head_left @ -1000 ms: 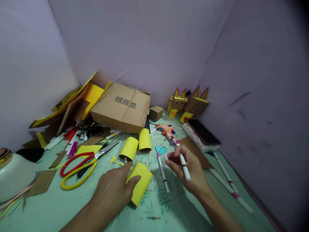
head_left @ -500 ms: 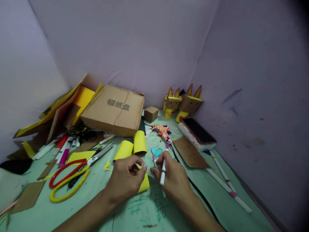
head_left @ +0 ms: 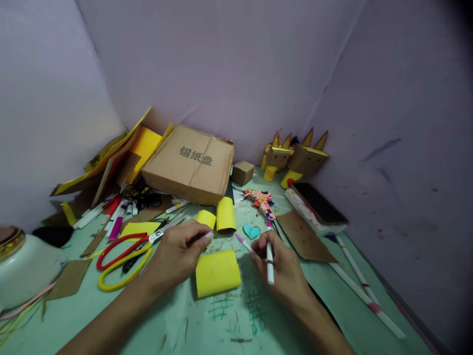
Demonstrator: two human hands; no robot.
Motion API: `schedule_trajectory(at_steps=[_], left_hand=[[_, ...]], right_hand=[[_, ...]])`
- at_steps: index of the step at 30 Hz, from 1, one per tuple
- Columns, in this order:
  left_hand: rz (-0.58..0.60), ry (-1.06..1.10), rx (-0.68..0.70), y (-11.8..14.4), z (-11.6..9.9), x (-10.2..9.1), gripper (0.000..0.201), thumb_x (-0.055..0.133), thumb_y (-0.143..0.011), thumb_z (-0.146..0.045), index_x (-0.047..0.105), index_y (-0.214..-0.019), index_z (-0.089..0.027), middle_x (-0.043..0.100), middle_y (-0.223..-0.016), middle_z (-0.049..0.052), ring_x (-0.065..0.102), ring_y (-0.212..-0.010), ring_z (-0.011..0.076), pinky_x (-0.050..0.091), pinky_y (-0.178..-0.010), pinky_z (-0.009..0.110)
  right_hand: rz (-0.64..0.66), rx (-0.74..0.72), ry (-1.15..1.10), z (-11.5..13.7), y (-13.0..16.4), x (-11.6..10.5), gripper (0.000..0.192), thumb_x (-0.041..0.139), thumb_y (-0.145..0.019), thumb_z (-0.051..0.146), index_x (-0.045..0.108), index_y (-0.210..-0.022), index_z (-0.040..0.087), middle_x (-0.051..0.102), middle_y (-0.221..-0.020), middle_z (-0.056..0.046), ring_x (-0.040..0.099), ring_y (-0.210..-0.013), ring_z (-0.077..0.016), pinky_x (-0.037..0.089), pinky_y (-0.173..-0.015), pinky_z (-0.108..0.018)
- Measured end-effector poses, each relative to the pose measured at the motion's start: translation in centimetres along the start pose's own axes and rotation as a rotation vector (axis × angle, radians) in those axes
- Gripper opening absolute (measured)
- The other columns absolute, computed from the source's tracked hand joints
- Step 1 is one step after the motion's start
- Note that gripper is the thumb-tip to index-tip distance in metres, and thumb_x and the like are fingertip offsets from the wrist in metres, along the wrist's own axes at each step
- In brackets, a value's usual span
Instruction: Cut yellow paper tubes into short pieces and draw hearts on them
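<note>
Our right hand [head_left: 283, 264] fingers clamp a white marker [head_left: 269, 256] tip-up while our left hand [head_left: 177, 254] pinches its cap, yellow tube [head_left: 217, 272] lying between on the desk [head_left: 111, 315], kept within reach.

Both forearms bare, no sleeves; left hand [head_left: 173, 254], right hand [head_left: 283, 266] ungloved, ringless.

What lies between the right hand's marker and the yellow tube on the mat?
Nothing visible. The right hand holds a white marker just right of the yellow tube, with only bare green mat between them. The left hand sits at the tube's upper left, holding a small pale piece.
</note>
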State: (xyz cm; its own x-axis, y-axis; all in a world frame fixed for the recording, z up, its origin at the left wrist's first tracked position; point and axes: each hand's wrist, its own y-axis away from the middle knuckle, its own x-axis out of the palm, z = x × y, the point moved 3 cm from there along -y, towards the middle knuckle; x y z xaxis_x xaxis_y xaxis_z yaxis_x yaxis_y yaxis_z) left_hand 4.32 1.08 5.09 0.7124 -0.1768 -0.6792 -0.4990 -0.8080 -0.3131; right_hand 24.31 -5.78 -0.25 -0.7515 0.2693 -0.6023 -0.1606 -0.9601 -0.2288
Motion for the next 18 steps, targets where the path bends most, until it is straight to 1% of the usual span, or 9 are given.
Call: schedule_trajectory(at_steps=[3,6,9,11,16,18], left_hand=[[0.071,0.049,0.074,0.1,0.1,0.7,0.021,0.047,-0.084,-0.019,0.068,-0.084,-0.018,0.067,-0.079,0.005,0.061,-0.075,0.0169,0.046,-0.070,0.028],[0.113,0.108,0.085,0.3,0.1,1.2,0.023,0.047,-0.084,-0.018,0.070,-0.087,-0.018,0.067,-0.080,0.006,0.062,-0.076,0.0170,0.046,-0.069,0.028],[0.144,0.143,0.052,0.4,-0.1,1.1,0.023,0.049,-0.083,-0.018,0.072,-0.086,-0.017,0.067,-0.079,0.006,0.062,-0.074,0.0167,0.046,-0.069,0.028],[0.163,0.160,0.037,0.4,-0.2,0.9,0.023,0.050,-0.083,-0.019,0.072,-0.085,-0.017,0.068,-0.078,0.006,0.061,-0.073,0.0164,0.046,-0.068,0.028],[0.194,0.199,0.063,0.3,0.1,0.7,0.022,0.053,-0.081,-0.021,0.074,-0.084,-0.017,0.068,-0.072,0.006,0.062,-0.068,0.0160,0.045,-0.064,0.027],[0.189,0.213,0.046,0.2,0.3,0.5,0.021,0.054,-0.080,-0.021,0.074,-0.082,-0.017,0.069,-0.073,0.006,0.062,-0.069,0.0159,0.045,-0.064,0.027]], right_hand=[[0.028,-0.140,-0.185,0.7,0.3,0.3,0.013,0.051,-0.081,0.016,0.040,-0.081,0.023,0.061,-0.081,0.000,0.055,-0.065,-0.0146,0.041,-0.058,-0.024],[0.025,-0.214,-0.258,1.0,0.9,0.6,0.014,0.051,-0.084,0.015,0.041,-0.079,0.023,0.062,-0.085,-0.001,0.056,-0.067,-0.0138,0.042,-0.059,-0.024],[0.003,-0.237,-0.266,0.9,1.3,0.7,0.015,0.052,-0.086,0.015,0.041,-0.078,0.023,0.064,-0.086,0.000,0.058,-0.068,-0.0134,0.043,-0.060,-0.023],[-0.002,-0.253,-0.261,0.7,1.4,0.7,0.016,0.052,-0.086,0.015,0.041,-0.078,0.023,0.065,-0.086,-0.001,0.060,-0.073,-0.0143,0.045,-0.064,-0.024],[-0.002,-0.311,-0.231,0.8,1.5,0.3,0.017,0.053,-0.084,0.010,0.043,-0.080,0.023,0.065,-0.086,-0.001,0.062,-0.077,-0.0155,0.046,-0.068,-0.027],[-0.018,-0.334,-0.223,0.9,1.6,0.1,0.018,0.053,-0.083,0.008,0.044,-0.080,0.023,0.065,-0.087,-0.001,0.063,-0.078,-0.0156,0.046,-0.070,-0.027]])
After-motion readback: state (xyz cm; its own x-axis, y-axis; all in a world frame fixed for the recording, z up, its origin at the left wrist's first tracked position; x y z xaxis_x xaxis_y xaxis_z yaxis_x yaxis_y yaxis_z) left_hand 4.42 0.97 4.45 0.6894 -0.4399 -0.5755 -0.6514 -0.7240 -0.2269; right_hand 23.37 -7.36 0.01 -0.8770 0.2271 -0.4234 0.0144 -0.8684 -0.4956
